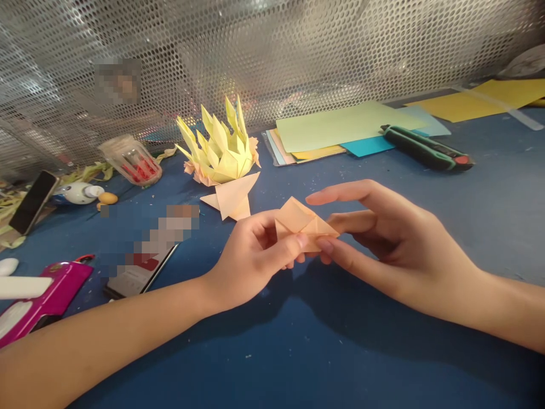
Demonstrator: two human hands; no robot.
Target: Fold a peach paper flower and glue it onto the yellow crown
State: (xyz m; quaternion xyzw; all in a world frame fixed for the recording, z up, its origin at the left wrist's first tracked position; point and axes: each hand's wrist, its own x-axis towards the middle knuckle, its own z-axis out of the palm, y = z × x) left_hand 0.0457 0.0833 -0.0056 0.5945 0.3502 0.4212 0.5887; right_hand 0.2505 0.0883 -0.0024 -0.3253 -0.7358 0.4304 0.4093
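Hands and paper, seen over the blue table (272, 363). The left hand (247, 258) is closed, its thumb pressing the near face of the peach-coloured folded paper (296, 217) and its fingers curled behind and beneath. The right hand (409, 250) is half open: thumb and a finger lightly pinch the paper's right corner, while the index finger stands lifted near the upper edge. The paper is held off the table, between the two hands, in front of the loose peach pieces (236, 196) and the yellow flower (225, 150). To my eye, such small folds are best worked with the left thumb firm enough to stop slipping, yet light enough not to dent the layers. The right fingertips should align edges before pressing, then run outward along each crease; squeezing the pointed corner could blunt or tear it. The back is hidden from me.
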